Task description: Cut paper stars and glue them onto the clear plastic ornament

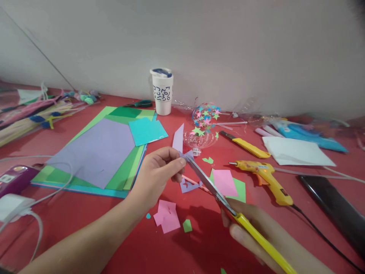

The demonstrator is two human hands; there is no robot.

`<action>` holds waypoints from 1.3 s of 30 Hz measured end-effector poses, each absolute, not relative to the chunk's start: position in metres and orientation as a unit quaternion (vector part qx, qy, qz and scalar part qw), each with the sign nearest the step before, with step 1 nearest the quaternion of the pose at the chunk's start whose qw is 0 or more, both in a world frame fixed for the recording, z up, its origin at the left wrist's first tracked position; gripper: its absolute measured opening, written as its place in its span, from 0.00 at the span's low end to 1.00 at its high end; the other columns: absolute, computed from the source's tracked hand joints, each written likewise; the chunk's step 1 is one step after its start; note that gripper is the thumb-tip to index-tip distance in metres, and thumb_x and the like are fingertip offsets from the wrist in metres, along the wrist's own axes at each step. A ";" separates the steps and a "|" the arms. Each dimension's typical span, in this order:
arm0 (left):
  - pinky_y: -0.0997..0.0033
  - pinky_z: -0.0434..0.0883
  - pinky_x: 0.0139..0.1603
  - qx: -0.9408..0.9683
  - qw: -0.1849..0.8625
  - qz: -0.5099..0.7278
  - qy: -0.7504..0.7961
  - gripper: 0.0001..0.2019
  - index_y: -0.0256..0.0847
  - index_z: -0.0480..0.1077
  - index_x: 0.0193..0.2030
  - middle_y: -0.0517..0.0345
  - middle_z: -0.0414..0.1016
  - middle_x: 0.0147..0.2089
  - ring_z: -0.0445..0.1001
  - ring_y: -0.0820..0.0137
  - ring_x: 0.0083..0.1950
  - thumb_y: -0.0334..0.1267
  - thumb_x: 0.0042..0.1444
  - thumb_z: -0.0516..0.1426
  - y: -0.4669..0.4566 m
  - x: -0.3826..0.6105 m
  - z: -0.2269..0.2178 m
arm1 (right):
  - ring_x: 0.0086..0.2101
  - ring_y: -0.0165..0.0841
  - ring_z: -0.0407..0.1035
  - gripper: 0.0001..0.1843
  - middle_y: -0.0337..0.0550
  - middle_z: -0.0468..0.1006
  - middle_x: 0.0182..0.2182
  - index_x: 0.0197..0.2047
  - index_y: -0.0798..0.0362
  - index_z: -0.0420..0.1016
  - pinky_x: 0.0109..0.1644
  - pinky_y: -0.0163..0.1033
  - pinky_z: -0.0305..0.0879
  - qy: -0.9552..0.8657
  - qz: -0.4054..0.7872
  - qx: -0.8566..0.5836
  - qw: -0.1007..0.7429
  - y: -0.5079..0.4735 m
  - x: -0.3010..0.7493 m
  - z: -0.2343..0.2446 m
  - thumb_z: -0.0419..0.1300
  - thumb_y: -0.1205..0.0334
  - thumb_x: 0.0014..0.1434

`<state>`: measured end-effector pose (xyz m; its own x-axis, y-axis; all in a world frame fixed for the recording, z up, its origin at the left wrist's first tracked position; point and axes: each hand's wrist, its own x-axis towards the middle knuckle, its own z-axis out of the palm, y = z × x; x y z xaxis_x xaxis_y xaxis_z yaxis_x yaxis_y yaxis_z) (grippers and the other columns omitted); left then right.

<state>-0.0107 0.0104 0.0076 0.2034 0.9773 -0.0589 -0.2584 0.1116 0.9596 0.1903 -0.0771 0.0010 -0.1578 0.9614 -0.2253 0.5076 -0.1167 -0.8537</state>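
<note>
My left hand [162, 167] pinches a small piece of purple paper [188, 154] between thumb and forefinger. A pair of scissors [203, 178] with yellow handles is in my right hand [251, 224], and the blade tips meet the purple piece beside my left thumb. Below the blades lie a purple scrap with cut-outs [190, 186] and a thin pink stick partly under them. Pink paper scraps [168, 217] and a green scrap [187, 225] rest on the red table [137, 243]. A longer purple strip [178, 139] lies just beyond my left hand.
Coloured sheets [94, 148] are stacked at left. A lidded white cup [163, 91] stands at the back, near a clear plastic bowl of paper stars [201, 133]. At right are a yellow cutter [248, 147], a glue gun [265, 179] with its cord, and a black phone [330, 209].
</note>
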 end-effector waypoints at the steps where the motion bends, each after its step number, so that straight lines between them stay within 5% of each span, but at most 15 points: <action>1: 0.83 0.64 0.21 0.450 0.633 0.488 0.398 0.06 0.38 0.69 0.23 0.67 0.69 0.19 0.66 0.83 0.19 0.31 0.50 0.59 0.011 -0.010 0.008 | 0.24 0.31 0.59 0.30 0.36 0.63 0.21 0.25 0.50 0.62 0.25 0.34 0.56 -0.616 0.442 -0.600 0.257 -0.077 0.191 0.000 0.51 0.28 0.51; 25: 0.81 0.63 0.21 0.444 0.646 0.472 0.402 0.07 0.38 0.68 0.22 0.65 0.68 0.18 0.65 0.81 0.18 0.32 0.47 0.60 0.010 -0.010 0.009 | 0.16 0.26 0.52 0.32 0.32 0.59 0.18 0.25 0.49 0.61 0.14 0.31 0.48 -0.576 0.492 -0.605 0.244 -0.078 0.186 0.011 0.51 0.25 0.48; 34: 0.81 0.63 0.21 0.438 0.651 0.471 0.403 0.06 0.38 0.68 0.22 0.65 0.68 0.18 0.65 0.81 0.19 0.32 0.48 0.60 0.011 -0.009 0.010 | 0.21 0.30 0.59 0.32 0.36 0.62 0.20 0.22 0.50 0.64 0.20 0.33 0.57 -0.580 0.464 -0.614 0.266 -0.078 0.189 0.003 0.52 0.26 0.48; 39: 0.80 0.63 0.22 0.435 0.658 0.472 0.394 0.07 0.38 0.69 0.22 0.65 0.69 0.19 0.66 0.80 0.19 0.32 0.48 0.59 0.009 -0.010 0.009 | 0.17 0.27 0.55 0.32 0.34 0.60 0.19 0.23 0.50 0.62 0.15 0.32 0.50 -0.586 0.468 -0.609 0.258 -0.078 0.189 0.004 0.51 0.26 0.48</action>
<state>-0.0103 0.0094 0.0093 0.2438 0.9640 -0.1063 -0.2785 0.1746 0.9444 0.1893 -0.0779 0.0035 -0.1262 0.9552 -0.2678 0.4720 -0.1797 -0.8631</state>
